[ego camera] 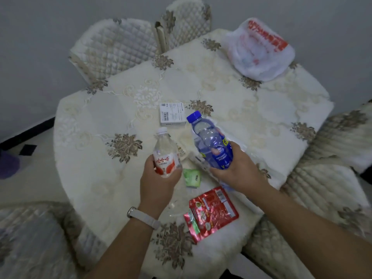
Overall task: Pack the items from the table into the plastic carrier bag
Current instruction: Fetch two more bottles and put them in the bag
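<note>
From the head camera, your left hand curls round the small clear bottle at its red-and-white label, whose red characters look like 娃哈哈, and your right hand grips the blue-capped bottle round its blue label, print too blurred to read. Both look rigid, smooth and slippery, so the labelled waist seems the best hold; the carrier bag, limp, its red print unreadable, lies well apart at the table's far corner
</note>
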The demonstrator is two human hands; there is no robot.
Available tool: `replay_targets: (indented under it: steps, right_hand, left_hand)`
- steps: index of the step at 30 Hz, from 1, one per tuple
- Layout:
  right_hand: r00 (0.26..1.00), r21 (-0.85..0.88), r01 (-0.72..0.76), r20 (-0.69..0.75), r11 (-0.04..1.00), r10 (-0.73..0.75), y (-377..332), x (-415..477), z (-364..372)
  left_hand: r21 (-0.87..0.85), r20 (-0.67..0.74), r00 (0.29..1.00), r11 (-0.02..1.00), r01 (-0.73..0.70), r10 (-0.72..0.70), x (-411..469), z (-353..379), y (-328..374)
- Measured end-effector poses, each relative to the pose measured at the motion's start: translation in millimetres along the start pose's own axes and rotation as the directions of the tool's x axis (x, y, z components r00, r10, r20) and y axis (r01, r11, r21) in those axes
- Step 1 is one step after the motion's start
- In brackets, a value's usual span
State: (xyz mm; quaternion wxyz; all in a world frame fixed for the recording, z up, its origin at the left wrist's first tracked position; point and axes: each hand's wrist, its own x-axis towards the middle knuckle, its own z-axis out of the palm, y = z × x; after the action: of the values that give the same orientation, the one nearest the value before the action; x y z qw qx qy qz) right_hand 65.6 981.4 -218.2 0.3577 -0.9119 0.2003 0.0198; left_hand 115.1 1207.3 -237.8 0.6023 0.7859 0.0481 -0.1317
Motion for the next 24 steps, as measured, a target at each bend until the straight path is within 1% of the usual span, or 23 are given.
replay_targets:
  steps: [4, 7, 13, 17, 21, 24]
  right_hand:
    - [0.989, 0.118, -0.056, -0.13, 0.991, 0.071, 9, -41, -20]
    - [0.974, 0.201, -0.085, -0.189, 0.976, 0.123, 28, -68, -40]
    - [0.929, 0.305, -0.079, -0.323, 0.949, 0.181, 75, -125, -94]
    - [0.893, 0.354, -0.049, -0.403, 0.934, 0.199, 117, -166, -141]
    - [0.873, 0.402, -0.056, -0.424, 0.914, 0.24, 175, -212, -195]
    - [0.858, 0.431, -0.061, -0.439, 0.9, 0.268, 222, -243, -234]
  left_hand:
    - [-0.014, 0.077, 0.995, 0.998, -0.056, 0.057, -15, 19, 15]
    - [-0.021, 0.14, 0.985, 0.995, -0.097, 0.099, -36, 40, 29]
    - [-0.018, 0.238, 0.955, 0.984, -0.18, 0.179, -96, 98, 60]
    - [-0.006, 0.258, 0.936, 0.97, -0.244, 0.237, -143, 151, 80]
    - [0.038, 0.257, 0.93, 0.959, -0.282, 0.263, -194, 219, 97]
    - [0.04, 0.29, 0.907, 0.943, -0.331, 0.307, -233, 276, 111]
